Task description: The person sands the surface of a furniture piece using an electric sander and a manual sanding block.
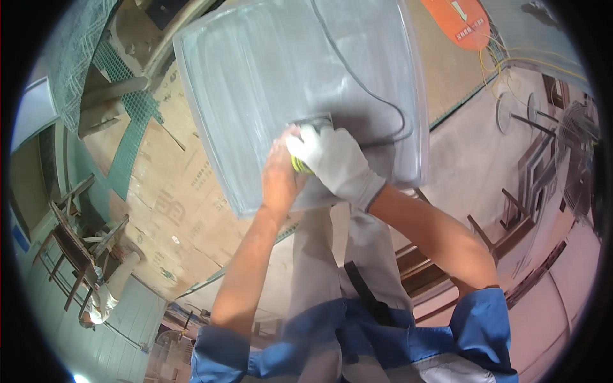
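A large grey panel (249,83) with rounded corners lies before me, streaked with pale dust-like marks. On its near part sits a corded sander (301,165), mostly covered by my hands; a yellow-green piece of its body and a flat dark edge beyond the fingers show. My bare left hand (281,171) grips it from the left side. Over its top and right side closes my right hand (338,161), in a white glove. A dark cord (350,67) runs from the far edge across the panel and loops to the right of the sander.
Printed cardboard (185,204) covers the surface under and left of the panel. An orange sign (458,22) lies at the far right, near a yellow cable (488,60). A fan (575,153) and metal frames stand to the right. Another person (105,297) is at the lower left.
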Tool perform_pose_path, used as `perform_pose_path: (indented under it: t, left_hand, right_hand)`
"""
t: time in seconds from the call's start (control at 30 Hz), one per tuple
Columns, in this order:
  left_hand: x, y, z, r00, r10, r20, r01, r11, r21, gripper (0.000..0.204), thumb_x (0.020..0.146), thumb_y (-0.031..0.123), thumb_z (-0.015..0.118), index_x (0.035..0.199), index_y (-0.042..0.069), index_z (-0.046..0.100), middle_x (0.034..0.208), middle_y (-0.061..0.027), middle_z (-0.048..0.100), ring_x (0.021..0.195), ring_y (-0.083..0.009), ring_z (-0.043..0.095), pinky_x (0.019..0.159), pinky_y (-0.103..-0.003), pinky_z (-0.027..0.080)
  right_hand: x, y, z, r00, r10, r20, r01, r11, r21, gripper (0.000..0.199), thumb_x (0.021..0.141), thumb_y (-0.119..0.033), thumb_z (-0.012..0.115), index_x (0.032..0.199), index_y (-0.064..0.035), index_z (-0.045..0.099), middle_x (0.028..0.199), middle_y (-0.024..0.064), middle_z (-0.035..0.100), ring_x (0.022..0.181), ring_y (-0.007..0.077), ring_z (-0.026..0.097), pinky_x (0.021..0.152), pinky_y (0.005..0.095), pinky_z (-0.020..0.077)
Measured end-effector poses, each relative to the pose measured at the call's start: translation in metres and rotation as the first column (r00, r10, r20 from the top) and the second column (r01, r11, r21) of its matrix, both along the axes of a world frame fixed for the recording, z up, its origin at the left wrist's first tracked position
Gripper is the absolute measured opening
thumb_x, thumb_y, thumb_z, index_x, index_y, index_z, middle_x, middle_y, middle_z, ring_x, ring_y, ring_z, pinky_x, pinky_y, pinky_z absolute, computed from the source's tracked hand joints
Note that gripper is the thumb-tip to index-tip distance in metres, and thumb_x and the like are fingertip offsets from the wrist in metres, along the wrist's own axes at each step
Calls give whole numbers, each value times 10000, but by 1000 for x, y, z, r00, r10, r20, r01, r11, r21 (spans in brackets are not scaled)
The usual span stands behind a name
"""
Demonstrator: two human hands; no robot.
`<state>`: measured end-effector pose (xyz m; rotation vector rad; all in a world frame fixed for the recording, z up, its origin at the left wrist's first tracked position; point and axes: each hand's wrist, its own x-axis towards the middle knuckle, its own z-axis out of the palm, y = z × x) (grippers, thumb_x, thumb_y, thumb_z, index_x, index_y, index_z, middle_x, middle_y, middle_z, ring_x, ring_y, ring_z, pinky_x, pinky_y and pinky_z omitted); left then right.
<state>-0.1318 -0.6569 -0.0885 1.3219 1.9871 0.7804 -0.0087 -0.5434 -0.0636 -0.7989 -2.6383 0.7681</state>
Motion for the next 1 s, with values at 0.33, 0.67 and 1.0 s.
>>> perform_pose_path:
  t: [0.33,0.67,1.0]
  left_hand:
    - [-125,229,-15,972,36,-231,-67,990,-128,812,759,412,915,1365,2,565,1230,-225,722,1143,-422,680,981,-475,542]
    - [-43,107,2,993,76,-92,-92,979,-185,731,783,231,895,1406,44,562,1345,-191,665,1228,-395,639,1048,-450,523]
    - [39,-64,-13,990,-53,-127,57,998,22,719,760,134,865,1405,30,564,1405,-185,621,1312,-399,587,1071,-450,510]
  right_hand:
    - [-122,249,-20,968,246,54,-247,969,8,515,827,-264,805,1312,-192,649,1067,112,652,853,329,704,751,452,575]
    - [-39,139,-25,931,361,-56,-354,929,112,399,909,-235,688,1304,-178,669,1039,86,662,747,272,699,641,371,582]
    - [49,-38,-8,964,219,148,-163,933,-320,312,972,-165,620,1269,-216,698,1084,67,690,708,257,666,574,366,571]
